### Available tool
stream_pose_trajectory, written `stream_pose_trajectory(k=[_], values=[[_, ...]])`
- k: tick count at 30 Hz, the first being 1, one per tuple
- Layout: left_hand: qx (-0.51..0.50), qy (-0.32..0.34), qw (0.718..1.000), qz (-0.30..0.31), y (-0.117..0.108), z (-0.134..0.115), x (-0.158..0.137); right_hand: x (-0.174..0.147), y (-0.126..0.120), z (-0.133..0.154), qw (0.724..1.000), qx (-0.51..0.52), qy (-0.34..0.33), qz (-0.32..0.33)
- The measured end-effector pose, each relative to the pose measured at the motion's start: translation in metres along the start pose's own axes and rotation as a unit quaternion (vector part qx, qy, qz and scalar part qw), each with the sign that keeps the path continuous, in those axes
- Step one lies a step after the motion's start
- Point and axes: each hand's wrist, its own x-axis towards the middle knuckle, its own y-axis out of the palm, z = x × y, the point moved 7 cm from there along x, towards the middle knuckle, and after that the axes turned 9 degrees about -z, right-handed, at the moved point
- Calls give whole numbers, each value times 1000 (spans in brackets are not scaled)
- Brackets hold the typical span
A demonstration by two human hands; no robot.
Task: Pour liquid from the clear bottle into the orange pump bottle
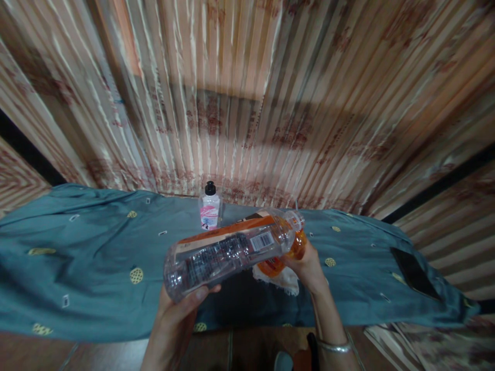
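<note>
Prob. home rm: curtains [232,129], tablecloth [104,268]

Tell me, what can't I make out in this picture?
All in the head view:
Left hand: some fingers are hidden by the clear bottle.
Orange container in the right hand: its full shape is hidden behind the clear bottle.
Clear bottle's fine print: too small and blurred.
White cloth: partly covered by the orange container.
Black-capped bottle: label's small writing unreadable.
Both forearms: cut off by the bottom edge.
</note>
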Motion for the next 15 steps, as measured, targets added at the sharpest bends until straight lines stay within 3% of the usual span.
stream_pose_trajectory(k=[15], values=[[-5,7,1000,2,1,-1,1,0,1,-3,999,30,14,8]])
